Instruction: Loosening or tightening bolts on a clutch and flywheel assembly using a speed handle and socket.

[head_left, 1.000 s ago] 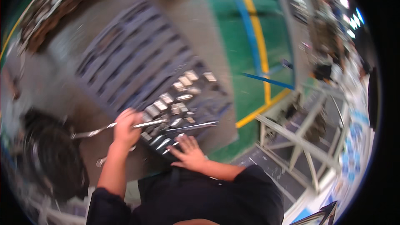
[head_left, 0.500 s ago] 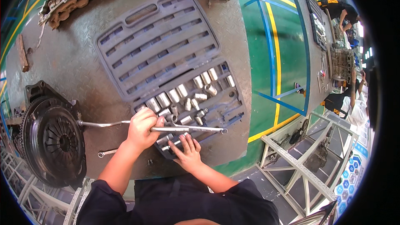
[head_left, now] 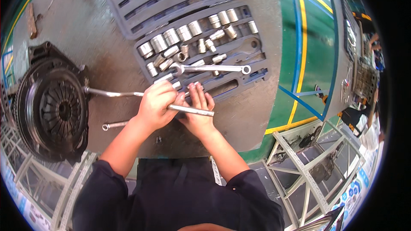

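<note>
My left hand (head_left: 157,105) is closed around a shiny metal bar (head_left: 198,111), whose free end sticks out to the right over the back of my right hand. Another stretch of bar shows left of that fist, reaching the clutch assembly (head_left: 60,107); whether it is the same piece is hidden. My right hand (head_left: 199,113) lies by the front edge of the open socket case (head_left: 222,86), fingers stretched out, its thumb side against my left hand. Across the case rests a combination wrench (head_left: 216,68). Behind it stand several chrome sockets (head_left: 184,33).
A second wrench (head_left: 115,125) lies on the metal table (head_left: 102,55) left of my forearm. A wooden strip (head_left: 31,21) is at the far left. Beyond a green floor (head_left: 287,55) to the right, people stand at another bench (head_left: 344,60). A white frame (head_left: 299,167) stands at lower right.
The view has shifted, so the case sits higher. The combination wrench, earlier by my left hand, now lies farther back on the case. My hands have come together.
</note>
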The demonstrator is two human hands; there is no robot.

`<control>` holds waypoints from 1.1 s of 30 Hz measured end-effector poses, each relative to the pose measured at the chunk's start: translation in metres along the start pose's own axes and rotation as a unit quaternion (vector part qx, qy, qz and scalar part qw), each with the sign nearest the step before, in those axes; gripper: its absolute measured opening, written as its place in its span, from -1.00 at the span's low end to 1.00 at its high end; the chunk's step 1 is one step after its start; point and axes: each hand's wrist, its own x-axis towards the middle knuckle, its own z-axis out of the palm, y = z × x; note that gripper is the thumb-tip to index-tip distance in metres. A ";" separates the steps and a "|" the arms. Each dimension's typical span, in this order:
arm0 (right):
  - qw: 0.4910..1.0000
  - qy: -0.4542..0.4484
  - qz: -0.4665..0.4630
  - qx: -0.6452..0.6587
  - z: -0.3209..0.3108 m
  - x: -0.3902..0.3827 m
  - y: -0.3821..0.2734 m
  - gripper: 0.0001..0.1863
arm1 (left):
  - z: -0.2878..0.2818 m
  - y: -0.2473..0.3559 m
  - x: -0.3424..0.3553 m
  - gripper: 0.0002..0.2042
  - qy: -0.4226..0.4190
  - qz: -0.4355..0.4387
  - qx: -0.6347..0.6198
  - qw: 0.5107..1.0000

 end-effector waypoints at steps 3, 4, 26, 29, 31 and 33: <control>0.992 -0.056 0.025 0.107 -0.022 -0.002 0.001 -0.06 | 0.002 -0.005 -0.002 -0.73 0.003 0.011 0.017 1.000; 0.966 0.021 0.035 0.254 -0.033 0.001 0.001 -0.09 | 0.002 -0.006 -0.003 -0.73 0.008 0.018 0.030 0.999; 0.985 -0.114 -0.055 0.117 -0.095 0.108 -0.013 -0.55 | -0.069 -0.019 -0.008 -0.61 -0.258 -0.105 0.335 0.900; 0.986 -0.108 -0.064 0.109 -0.095 0.109 -0.010 -0.55 | -0.071 -0.024 -0.008 -0.67 -0.260 -0.104 0.367 0.887; 0.987 -0.107 -0.067 0.102 -0.095 0.109 -0.007 -0.55 | -0.071 -0.026 -0.009 -0.66 -0.188 -0.112 0.428 0.877; 0.987 -0.092 -0.092 0.096 -0.092 0.107 -0.005 -0.56 | -0.072 -0.027 -0.010 -0.59 -0.243 -0.193 0.474 0.824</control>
